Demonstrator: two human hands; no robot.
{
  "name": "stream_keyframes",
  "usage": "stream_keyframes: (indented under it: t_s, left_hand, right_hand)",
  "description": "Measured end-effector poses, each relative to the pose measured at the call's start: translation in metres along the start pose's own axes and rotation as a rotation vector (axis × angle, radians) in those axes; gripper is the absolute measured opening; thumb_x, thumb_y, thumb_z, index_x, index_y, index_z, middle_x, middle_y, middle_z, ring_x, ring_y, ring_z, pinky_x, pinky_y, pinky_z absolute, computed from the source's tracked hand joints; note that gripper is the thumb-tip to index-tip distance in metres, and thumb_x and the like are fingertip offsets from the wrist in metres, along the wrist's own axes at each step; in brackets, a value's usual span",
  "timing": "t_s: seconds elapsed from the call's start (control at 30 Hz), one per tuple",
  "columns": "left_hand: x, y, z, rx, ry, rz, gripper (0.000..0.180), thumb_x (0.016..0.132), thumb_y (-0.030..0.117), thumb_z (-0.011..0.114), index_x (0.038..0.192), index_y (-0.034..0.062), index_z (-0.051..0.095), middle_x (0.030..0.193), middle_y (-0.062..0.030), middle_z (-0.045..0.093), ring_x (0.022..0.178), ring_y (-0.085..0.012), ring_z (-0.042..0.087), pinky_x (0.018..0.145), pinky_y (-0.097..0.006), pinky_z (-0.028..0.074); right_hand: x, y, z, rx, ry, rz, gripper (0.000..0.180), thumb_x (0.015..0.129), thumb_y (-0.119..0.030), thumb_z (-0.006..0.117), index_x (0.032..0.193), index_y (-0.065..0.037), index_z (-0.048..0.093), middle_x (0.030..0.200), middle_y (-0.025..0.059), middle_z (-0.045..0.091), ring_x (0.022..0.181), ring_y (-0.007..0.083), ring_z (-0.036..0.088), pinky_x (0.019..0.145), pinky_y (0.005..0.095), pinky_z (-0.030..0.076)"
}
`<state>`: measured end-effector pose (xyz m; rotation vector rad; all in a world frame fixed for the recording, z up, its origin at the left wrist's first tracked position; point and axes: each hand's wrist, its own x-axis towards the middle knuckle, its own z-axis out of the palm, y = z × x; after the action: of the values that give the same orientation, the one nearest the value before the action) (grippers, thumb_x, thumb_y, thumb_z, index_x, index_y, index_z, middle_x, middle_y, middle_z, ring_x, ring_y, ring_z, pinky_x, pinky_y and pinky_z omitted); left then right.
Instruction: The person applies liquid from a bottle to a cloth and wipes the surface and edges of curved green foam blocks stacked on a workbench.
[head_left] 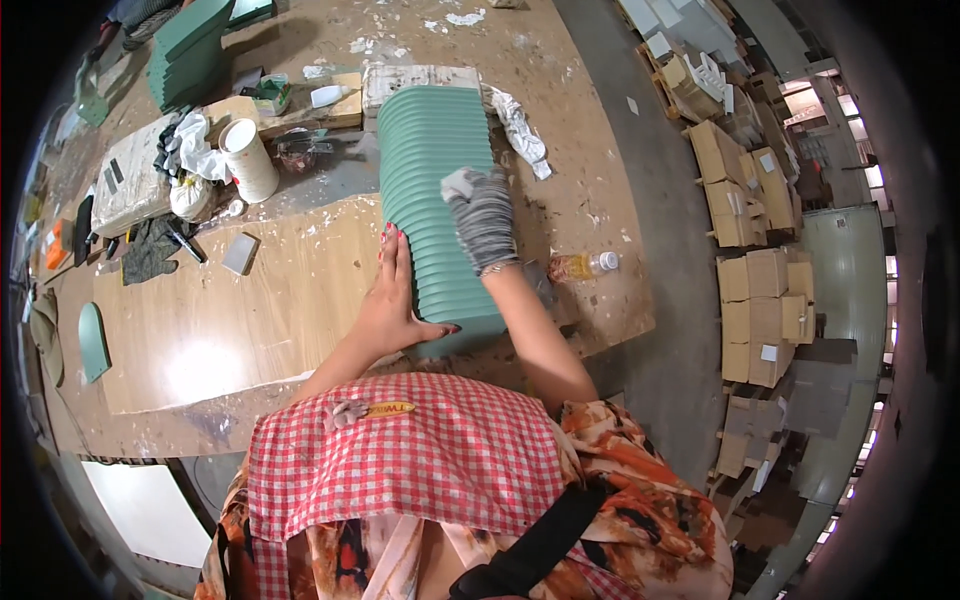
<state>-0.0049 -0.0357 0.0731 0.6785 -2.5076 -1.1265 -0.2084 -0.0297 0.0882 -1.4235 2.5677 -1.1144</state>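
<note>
The green block (428,170) ran lengthwise away from me, my left hand (387,308) splayed against its near left side, right hand (484,222) curled round a white wad (457,184) farther along.

The green stack (435,180) is looking matt and ridged, while the grey glove (484,228) is showing rough knitted cloth. The wood-grain board (290,290) is shining pretty smooth and glossy, and those boxes (745,290) are looking like plain matt cardboard.
</note>
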Motion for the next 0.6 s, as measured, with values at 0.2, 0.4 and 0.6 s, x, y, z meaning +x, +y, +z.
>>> stream_keyframes:
  t_s: [0.2,0.4,0.6]
  left_hand:
    - [0.000,-0.006,0.003,-0.022,0.043,0.049,0.138,0.058,0.051,0.085,0.148,-0.0116,0.001,0.154,-0.0360,0.004,0.145,-0.0454,0.011,0.117,-0.045,0.023]
    - [0.001,-0.004,0.000,0.031,-0.023,-0.007,0.138,0.058,0.055,0.084,0.148,-0.0118,0.003,0.154,-0.0358,0.005,0.145,-0.0457,0.014,0.116,-0.045,0.025]
    - [0.001,0.003,-0.005,-0.028,-0.040,-0.073,0.139,0.057,0.055,0.085,0.148,-0.0123,0.003,0.154,-0.0355,0.005,0.144,-0.0463,0.017,0.114,-0.045,0.028]
  right_hand:
    - [0.000,-0.046,0.034,-0.175,-0.082,-0.228,0.038,0.081,-0.019,0.067,0.113,0.001,0.064,0.123,0.0272,0.054,0.110,0.0388,0.055,0.097,0.0434,0.046]
    - [0.002,-0.039,0.029,-0.124,-0.211,-0.122,0.040,0.081,-0.021,0.067,0.115,0.001,0.064,0.128,0.0288,0.052,0.117,0.0420,0.052,0.103,0.0435,0.042]
    - [0.008,0.019,-0.009,0.016,-0.065,0.007,0.038,0.078,-0.014,0.072,0.109,0.005,0.063,0.115,0.0271,0.056,0.106,0.0390,0.057,0.096,0.0422,0.047]
